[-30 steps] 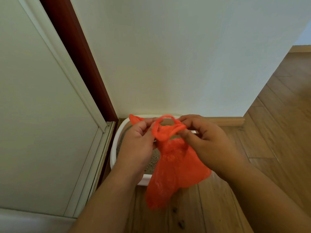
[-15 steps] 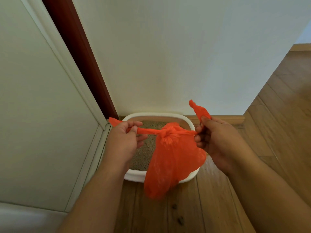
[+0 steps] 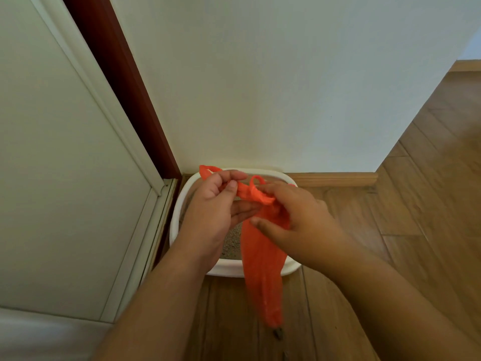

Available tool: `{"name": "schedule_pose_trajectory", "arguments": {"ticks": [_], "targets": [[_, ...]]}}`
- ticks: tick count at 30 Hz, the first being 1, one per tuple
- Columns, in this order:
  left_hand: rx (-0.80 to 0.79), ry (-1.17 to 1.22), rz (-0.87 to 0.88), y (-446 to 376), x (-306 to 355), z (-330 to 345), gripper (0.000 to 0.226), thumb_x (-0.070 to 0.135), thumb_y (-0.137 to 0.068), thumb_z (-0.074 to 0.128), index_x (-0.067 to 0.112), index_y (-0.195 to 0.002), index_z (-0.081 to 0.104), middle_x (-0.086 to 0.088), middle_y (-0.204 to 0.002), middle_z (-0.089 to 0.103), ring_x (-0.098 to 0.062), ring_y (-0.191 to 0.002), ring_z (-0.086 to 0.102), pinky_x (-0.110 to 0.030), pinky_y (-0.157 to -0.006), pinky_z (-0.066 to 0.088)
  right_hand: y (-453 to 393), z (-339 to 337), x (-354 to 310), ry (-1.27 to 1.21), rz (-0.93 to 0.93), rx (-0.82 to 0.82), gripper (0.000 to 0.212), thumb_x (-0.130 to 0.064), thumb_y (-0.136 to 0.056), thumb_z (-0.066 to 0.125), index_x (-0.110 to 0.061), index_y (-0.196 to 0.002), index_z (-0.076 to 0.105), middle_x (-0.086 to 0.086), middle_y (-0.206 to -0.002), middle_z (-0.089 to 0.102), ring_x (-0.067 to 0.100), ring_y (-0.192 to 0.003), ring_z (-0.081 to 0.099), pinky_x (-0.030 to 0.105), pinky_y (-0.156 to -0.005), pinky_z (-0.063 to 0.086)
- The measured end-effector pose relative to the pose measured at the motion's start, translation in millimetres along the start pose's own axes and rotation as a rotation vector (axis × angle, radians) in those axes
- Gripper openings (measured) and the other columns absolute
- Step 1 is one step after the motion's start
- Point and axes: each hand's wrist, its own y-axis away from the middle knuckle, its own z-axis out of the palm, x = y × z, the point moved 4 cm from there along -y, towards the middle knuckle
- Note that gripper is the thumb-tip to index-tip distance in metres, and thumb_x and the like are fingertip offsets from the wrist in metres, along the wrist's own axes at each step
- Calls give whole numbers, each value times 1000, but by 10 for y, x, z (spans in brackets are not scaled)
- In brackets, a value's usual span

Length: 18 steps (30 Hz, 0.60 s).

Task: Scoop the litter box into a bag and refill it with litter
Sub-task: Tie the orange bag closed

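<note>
Wooden floor (image 3: 416, 217) beside a white wall: I am holding the orange bag (image 3: 261, 256) above the litter box (image 3: 179, 212), left hand (image 3: 216, 209) pinching one handle, right hand (image 3: 299, 222) pinching the other, keeping both taut for knotting the waste inside.

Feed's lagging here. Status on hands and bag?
Left hand pinching one bag handle, right hand working the other. Orange bag hanging over litter box. Nothing obstructing.

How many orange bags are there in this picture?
1. The orange bag hangs above the white litter box, its top held by the left hand and right hand. No others show.
</note>
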Motion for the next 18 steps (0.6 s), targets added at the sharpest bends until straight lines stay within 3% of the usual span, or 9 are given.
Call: {"name": "schedule_pose_trajectory", "arguments": {"ticks": [2,4,6,8,10,14,15,16,18], "targets": [[-17,26,8,2,6,24,23,11,-111,38,11,-120,59,-14,-101,79,-29,-91,78,-37,-81,63,-18,-12,15,56,9,31,49,-51,-89,63,-45,-135,49,-25,-122,59,6,-116,55,42,-97,48],[-34,39,22,-4,-5,49,24,10,-110,41,16,-126,57,-12,-104,78,-27,-94,77,-38,-86,63,-27,-37,12,-22,13,49,44,-32,-95,65,-40,-136,52,-23,-111,59,2,-101,57,19,-84,46],[-50,-63,53,-11,-34,38,29,18,-107,52,26,-134,54,-7,-119,73,-20,-104,75,-37,-92,61,-34,-84,39,-78,56,99,39,-24,-97,63,-36,-133,52,-18,-108,62,-3,-88,55,6,-69,37],[-78,-447,117,-5,-44,-3,47,51,-93,66,40,-137,52,7,-134,62,-6,-117,65,-30,-97,55,-34,-136,69,-152,89,181,36,-23,-98,61,-37,-129,49,-16,-100,66,-1,-81,59,8,-61,40],[-159,-816,100,23,-130,-20,73,81,-68,70,52,-132,51,14,-144,41,-5,-134,44,-31,-108,44,-33,-196,73,-252,111,240,39,-23,-98,60,-39,-130,45,-15,-90,67,0,-77,64,12,-56,46],[-323,-992,36,56,-305,97,108,89,-50,72,63,-147,31,27,-163,-13,-18,-157,-2,-54,-125,21,-29,-264,28,-451,166,259,28,-27,-99,61,-39,-124,58,-16,-95,69,-3,-83,66,19,-65,56],[-347,-1010,89,59,-322,148,106,84,-55,74,64,-148,27,24,-165,-13,-18,-158,-2,-54,-125,19,-31,-249,31,-516,185,250,22,-28,-99,62,-39,-116,66,-15,-96,71,-1,-86,68,24,-72,59],[-370,-986,140,53,-339,180,96,77,-63,76,66,-146,29,18,-168,3,-18,-157,10,-51,-124,24,-30,-232,26,-595,211,234,15,-28,-98,63,-36,-107,72,-12,-96,74,3,-88,70,32,-78,60],[-381,-854,177,70,-340,218,51,52,-86,72,63,-130,48,14,-139,56,-4,-129,54,-35,-105,50,-39,-198,13,-785,262,211,15,-23,-96,64,-26,-97,78,3,-94,77,19,-93,73,46,-87,60]]}}
